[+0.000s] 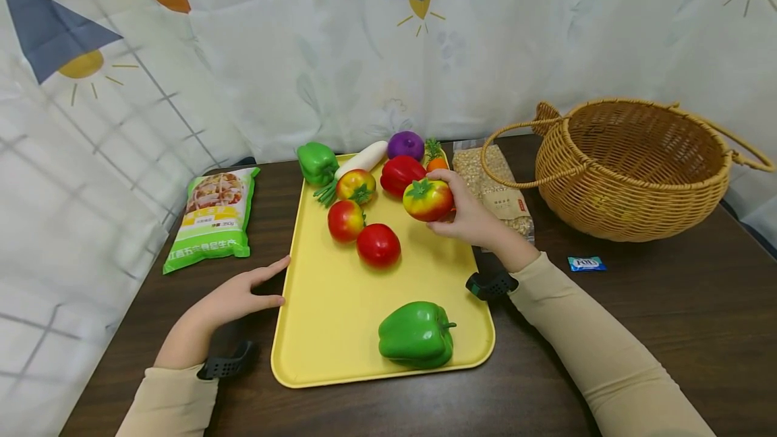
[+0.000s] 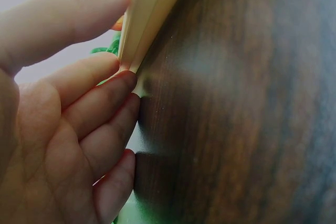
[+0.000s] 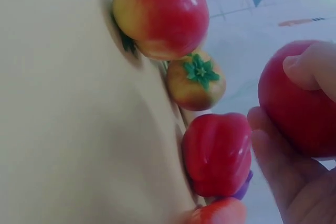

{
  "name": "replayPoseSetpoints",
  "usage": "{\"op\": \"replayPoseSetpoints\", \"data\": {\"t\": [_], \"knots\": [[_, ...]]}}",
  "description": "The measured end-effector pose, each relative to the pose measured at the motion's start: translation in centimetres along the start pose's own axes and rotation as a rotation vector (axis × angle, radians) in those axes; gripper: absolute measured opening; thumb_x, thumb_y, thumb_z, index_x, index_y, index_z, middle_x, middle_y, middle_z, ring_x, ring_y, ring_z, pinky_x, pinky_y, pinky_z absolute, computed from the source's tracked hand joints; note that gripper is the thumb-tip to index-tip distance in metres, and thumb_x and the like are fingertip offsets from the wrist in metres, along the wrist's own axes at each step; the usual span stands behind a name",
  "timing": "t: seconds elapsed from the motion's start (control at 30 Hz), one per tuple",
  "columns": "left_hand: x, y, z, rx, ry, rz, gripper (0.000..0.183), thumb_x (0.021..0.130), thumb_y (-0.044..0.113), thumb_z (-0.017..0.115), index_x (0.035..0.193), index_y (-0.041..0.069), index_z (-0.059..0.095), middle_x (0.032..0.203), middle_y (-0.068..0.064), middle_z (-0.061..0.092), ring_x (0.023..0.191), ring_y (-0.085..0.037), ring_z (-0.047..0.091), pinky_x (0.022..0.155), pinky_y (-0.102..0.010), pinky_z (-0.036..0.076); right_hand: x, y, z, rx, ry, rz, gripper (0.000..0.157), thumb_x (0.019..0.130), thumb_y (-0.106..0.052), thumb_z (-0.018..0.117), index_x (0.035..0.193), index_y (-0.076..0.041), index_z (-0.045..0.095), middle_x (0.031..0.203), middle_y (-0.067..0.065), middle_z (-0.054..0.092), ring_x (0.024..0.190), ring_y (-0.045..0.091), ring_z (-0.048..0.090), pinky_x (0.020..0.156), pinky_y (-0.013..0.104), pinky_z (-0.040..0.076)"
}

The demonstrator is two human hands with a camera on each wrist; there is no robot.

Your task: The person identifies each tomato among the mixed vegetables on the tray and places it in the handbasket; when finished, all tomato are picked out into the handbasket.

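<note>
My right hand [image 1: 472,216] grips a red-and-yellow tomato [image 1: 427,199] with a green leafy top, holding it above the right side of the yellow tray [image 1: 328,315]. In the right wrist view, thumb and fingers curl round the red side of this tomato [image 3: 294,103]. Two more red-and-yellow tomatoes [image 1: 346,221] [image 1: 355,186] and a plain red one [image 1: 378,245] lie on the tray. My left hand [image 1: 233,299] rests at the tray's left rim, its fingers fairly straight; the left wrist view shows fingertips touching the rim [image 2: 142,19].
At the tray's far end lie a green pepper [image 1: 318,164], white radish [image 1: 363,159], purple vegetable [image 1: 405,146], red pepper [image 1: 402,176] and carrot [image 1: 436,164]. Another green pepper [image 1: 416,334] is near. Around stand a food bag [image 1: 214,214], grain bag [image 1: 506,204], wicker basket [image 1: 631,201] and blue packet [image 1: 586,264].
</note>
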State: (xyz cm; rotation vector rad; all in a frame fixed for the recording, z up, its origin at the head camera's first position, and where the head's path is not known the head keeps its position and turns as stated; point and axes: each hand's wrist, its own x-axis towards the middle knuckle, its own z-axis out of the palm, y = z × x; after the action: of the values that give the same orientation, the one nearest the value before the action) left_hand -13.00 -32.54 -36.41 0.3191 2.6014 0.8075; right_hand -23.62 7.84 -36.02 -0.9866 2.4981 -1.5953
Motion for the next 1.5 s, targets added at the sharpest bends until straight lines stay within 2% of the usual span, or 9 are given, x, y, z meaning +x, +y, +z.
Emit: {"op": "replayPoseSetpoints", "data": {"t": [0.1,0.3,0.5,0.6,0.87,1.07,1.27,1.43,1.5], "knots": [[-0.1,0.0,0.1,-0.005,-0.002,-0.001,0.074,0.084,0.038,0.062,0.145,0.017,0.026,0.143,-0.022,0.032,0.130,-0.041,0.030,0.097,-0.056,0.034,0.0,0.1,0.0,-0.030,-0.018,0.006,0.073,0.070,-0.001,0.072,0.129,-0.012,0.031,0.131,0.014,0.034,0.116,0.029,0.040,0.093,0.045,0.045],[-0.2,0.0,0.2,-0.010,0.000,0.003,0.074,0.084,0.038,0.062,0.145,0.016,0.026,0.144,-0.022,0.032,0.130,-0.041,0.030,0.097,-0.056,0.034,-0.1,0.3,0.0,0.047,-0.050,0.061,0.069,0.073,0.002,0.068,0.129,-0.012,0.030,0.130,0.015,0.034,0.108,0.030,0.045,0.081,0.040,0.051],[-0.4,0.0,0.4,-0.003,0.005,0.001,0.074,0.084,0.039,0.062,0.145,0.017,0.026,0.143,-0.022,0.032,0.130,-0.041,0.030,0.097,-0.056,0.034,-0.1,0.5,-0.1,0.097,-0.061,0.069,0.072,0.074,0.003,0.068,0.130,-0.012,0.024,0.130,0.017,0.034,0.109,0.030,0.046,0.082,0.034,0.051],[-0.5,0.0,0.5,-0.003,0.008,0.003,0.074,0.084,0.039,0.061,0.145,0.016,0.025,0.143,-0.023,0.032,0.130,-0.042,0.029,0.097,-0.057,0.033,-0.3,0.5,-0.1,0.091,-0.064,0.062,0.073,0.075,0.000,0.069,0.130,-0.012,0.022,0.129,0.018,0.035,0.105,0.030,0.047,0.078,0.030,0.051],[-0.6,-0.2,1.0,-0.013,0.018,-0.020,0.076,0.083,0.043,0.062,0.145,0.016,0.026,0.144,-0.022,0.032,0.131,-0.041,0.029,0.098,-0.058,0.031,-0.4,0.1,0.0,0.083,-0.017,0.076,0.066,0.076,-0.004,0.071,0.124,-0.011,0.027,0.130,0.016,0.034,0.112,0.032,0.045,0.097,0.046,0.040],[-0.5,-0.5,1.0,-0.021,0.012,-0.014,0.076,0.083,0.042,0.061,0.145,0.015,0.026,0.144,-0.022,0.031,0.131,-0.042,0.029,0.098,-0.057,0.031,-0.3,-0.5,-0.6,0.067,-0.023,0.053,0.081,0.074,-0.005,0.073,0.136,-0.015,0.022,0.136,0.012,0.032,0.115,0.029,0.043,0.097,0.046,0.041],[-0.1,-0.4,0.4,-0.016,-0.001,-0.008,0.075,0.084,0.041,0.061,0.145,0.016,0.025,0.144,-0.024,0.030,0.131,-0.043,0.028,0.098,-0.057,0.032,-0.8,-1.7,-2.6,0.027,-0.006,0.069,0.076,0.074,-0.003,0.072,0.134,-0.011,0.025,0.136,0.012,0.031,0.114,0.029,0.043,0.096,0.046,0.042],[0.0,-0.1,0.0,-0.013,-0.014,0.005,0.075,0.084,0.041,0.060,0.145,0.016,0.024,0.144,-0.022,0.030,0.131,-0.042,0.028,0.098,-0.056,0.032,-1.8,-3.0,-5.7,-0.105,0.035,0.037,0.076,0.073,0.000,0.072,0.134,-0.005,0.026,0.139,0.013,0.030,0.117,0.031,0.042,0.096,0.049,0.039],[0.0,-0.1,-0.1,-0.021,-0.016,0.003,0.075,0.084,0.040,0.061,0.145,0.016,0.024,0.145,-0.022,0.029,0.131,-0.042,0.028,0.098,-0.056,0.032,-2.2,-3.6,-6.8,-0.158,0.045,0.023,0.077,0.073,0.001,0.071,0.135,-0.005,0.026,0.139,0.013,0.030,0.115,0.031,0.043,0.092,0.044,0.043]]}}
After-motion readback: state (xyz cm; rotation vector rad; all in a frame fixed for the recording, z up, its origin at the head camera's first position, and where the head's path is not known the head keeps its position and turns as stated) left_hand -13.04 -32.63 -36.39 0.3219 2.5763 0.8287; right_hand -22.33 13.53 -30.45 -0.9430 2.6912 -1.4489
